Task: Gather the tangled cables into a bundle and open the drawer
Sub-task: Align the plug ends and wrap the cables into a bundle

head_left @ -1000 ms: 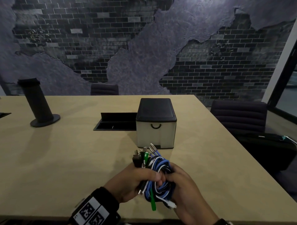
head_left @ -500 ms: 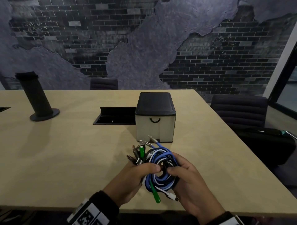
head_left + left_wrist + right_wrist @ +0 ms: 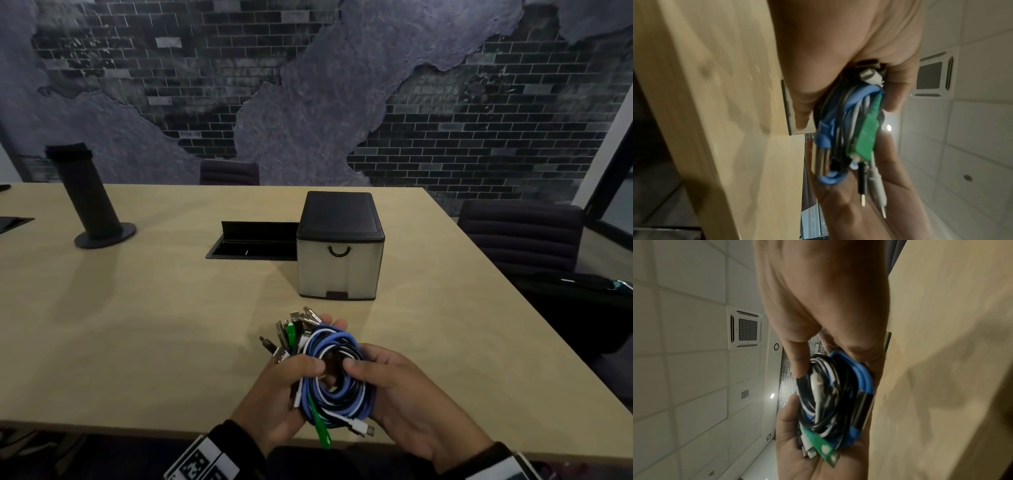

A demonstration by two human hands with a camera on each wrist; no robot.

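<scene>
Head view, left hand and right hand clutching coiled cable bundle, closed drawer box beyond, leaning black cylinder, wooden table.

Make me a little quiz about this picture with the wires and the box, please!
1. True or false: both hands hold the bundle of cables.
2. Which colour of cable is not in the bundle? A) blue B) red C) green
3. Fill in the missing word: the drawer box on the table has its drawer ____.

Key
1. True: the left hand and the right hand both grip the coil, just above the table's near edge.
2. B: the cables are blue, black, white and green.
3. Shut: the front with the black handle sits flush.
</scene>
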